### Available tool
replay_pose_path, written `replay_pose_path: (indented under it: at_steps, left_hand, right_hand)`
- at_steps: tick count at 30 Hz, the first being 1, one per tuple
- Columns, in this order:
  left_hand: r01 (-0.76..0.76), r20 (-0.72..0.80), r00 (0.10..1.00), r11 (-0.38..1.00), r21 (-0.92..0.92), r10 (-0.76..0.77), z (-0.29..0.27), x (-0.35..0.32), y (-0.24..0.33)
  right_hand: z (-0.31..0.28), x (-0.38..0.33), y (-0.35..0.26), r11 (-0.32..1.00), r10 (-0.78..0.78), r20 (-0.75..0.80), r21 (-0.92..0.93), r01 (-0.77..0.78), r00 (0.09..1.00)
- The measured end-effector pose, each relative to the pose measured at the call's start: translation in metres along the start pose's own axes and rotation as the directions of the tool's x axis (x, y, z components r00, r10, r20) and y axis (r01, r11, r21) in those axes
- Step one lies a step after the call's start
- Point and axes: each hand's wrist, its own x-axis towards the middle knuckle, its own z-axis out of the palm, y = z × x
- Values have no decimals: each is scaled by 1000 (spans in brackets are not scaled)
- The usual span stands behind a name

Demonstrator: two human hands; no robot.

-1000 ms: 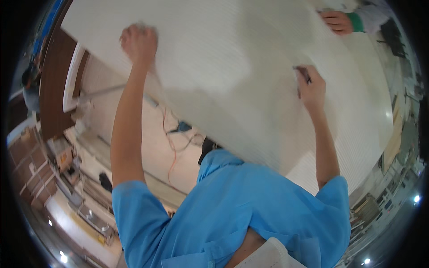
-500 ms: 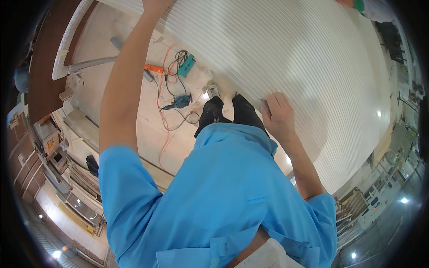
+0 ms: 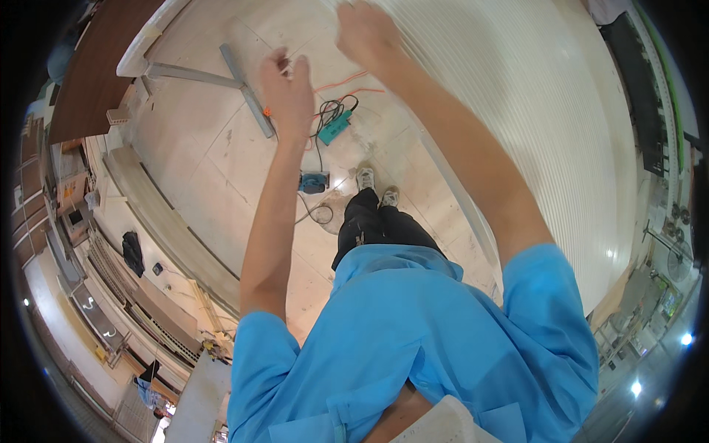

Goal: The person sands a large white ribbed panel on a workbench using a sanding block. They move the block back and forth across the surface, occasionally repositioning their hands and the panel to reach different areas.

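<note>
A large white translucent ribbed panel fills the upper right. My right hand is stretched far forward at the panel's far left edge. Its fingers look bent but are blurred, and any grip on the edge is hidden. To its left, my left hand is in the air over the floor, away from the panel. The thumb and fingers are apart and nothing shows between them. Below the hands on the floor are a teal box-shaped tool with a dark cord and a blue power tool.
Grey metal bars lie across the floor at the upper left, near a brown board. Orange and dark cords run around the tools. Long beige strips lie along the left side. Dark equipment stands beyond the panel at the right.
My left hand has come off the panel's upper left edge into the air. My right hand has moved from the panel's near edge far forward. The panel now appears further right.
</note>
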Motion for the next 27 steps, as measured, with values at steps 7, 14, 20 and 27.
replay_pose_path:
  at_steps: [7, 14, 20, 27]
  left_hand:
    - [133, 30, 991, 987, -86, -131, 22, -25, -16]
    - [308, 167, 947, 926, -220, -275, 0, -7, -48]
    - [426, 297, 893, 847, -318, -337, 37, 48, -25]
    - [570, 351, 819, 717, -401, -454, 53, 84, -37]
  right_hand:
    - [-26, -60, 9, 999, 36, 12, 9, -36, 999]
    - [-179, -356, 28, 988, 126, 144, -108, -111, 981]
    - [-153, -289, 19, 989, 99, 201, -127, -75, 975]
    - [16, 32, 3, 991, -131, -51, 9, 132, 990]
